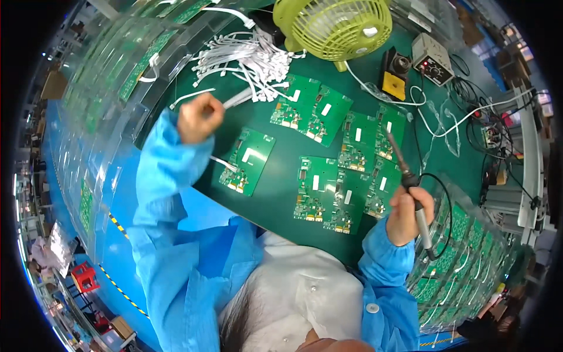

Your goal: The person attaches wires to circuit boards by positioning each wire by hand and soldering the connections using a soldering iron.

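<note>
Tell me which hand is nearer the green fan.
Left. The left hand is closed on a white cable, below and left of the green fan. The right hand grips a soldering iron much farther down, at the bench's near edge.

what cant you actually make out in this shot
Head view only:
- Left hand: curled fingers hide how it grips the white cable.
- Soldering iron: tip too small to tell if it touches a circuit board.
- Right hand: hides the iron's handle middle.
- Board parts: too small.
- Rim: bent, blurred.
</note>
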Motion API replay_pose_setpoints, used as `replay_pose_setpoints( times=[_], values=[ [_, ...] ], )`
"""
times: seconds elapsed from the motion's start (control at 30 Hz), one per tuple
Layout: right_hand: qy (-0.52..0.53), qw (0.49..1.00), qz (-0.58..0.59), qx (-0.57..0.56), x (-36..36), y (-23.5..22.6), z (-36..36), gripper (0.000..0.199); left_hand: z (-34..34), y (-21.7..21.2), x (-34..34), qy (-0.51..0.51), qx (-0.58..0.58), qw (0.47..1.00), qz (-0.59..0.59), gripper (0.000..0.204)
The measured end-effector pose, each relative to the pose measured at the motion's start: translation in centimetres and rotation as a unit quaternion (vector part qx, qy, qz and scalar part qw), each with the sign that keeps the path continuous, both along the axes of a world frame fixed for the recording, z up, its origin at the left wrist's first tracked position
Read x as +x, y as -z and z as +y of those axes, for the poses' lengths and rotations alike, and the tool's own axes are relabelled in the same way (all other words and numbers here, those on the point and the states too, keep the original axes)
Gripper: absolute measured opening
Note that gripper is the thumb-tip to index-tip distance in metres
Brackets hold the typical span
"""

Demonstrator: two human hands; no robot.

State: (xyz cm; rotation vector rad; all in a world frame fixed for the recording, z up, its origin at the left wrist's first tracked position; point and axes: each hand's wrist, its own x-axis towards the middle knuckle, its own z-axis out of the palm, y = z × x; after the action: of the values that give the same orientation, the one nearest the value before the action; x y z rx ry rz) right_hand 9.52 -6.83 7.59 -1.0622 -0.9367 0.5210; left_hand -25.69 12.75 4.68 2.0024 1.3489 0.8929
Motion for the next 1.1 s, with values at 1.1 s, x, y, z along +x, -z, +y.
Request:
replay_pose_setpoints(
  times=[1.1],
  values=[
    [-0.213, 0.976, -0.041, -0.013, -5.1, 1.9, 0.1, 0.032, -14.6, -0.6, 13.5, 0.222, -0.383, 0.777, -0.449, 0.011]
  ],
)
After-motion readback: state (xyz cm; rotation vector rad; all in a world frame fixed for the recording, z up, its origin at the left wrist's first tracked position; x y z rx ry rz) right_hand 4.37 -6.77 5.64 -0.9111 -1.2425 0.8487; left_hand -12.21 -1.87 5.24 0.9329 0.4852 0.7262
